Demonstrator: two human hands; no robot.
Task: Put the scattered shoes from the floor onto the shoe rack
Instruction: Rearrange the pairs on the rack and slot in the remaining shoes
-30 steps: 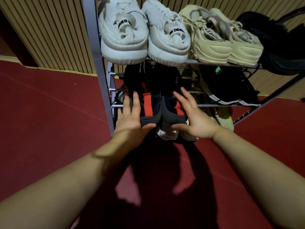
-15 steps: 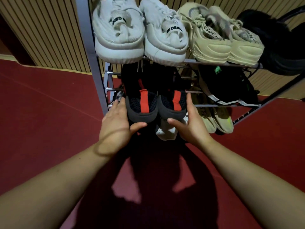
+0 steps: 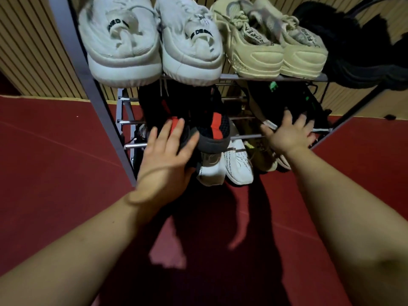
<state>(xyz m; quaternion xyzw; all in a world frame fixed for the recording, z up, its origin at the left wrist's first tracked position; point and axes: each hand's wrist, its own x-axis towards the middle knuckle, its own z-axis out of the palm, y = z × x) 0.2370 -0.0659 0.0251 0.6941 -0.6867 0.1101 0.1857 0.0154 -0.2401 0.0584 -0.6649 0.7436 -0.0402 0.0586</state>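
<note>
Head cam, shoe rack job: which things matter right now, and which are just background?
In play: left hand, right hand, black-and-red shoes, black green-tagged shoe, shoe rack.
Background: white sneakers, beige sneakers, slatted wall, red floor.

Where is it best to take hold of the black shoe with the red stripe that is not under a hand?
At its heel, coming from the front. The black shoe lies heel toward the person, and the heel overhangs the front bar of the shoe rack, while its toe is deep under the upper shelf.
</note>
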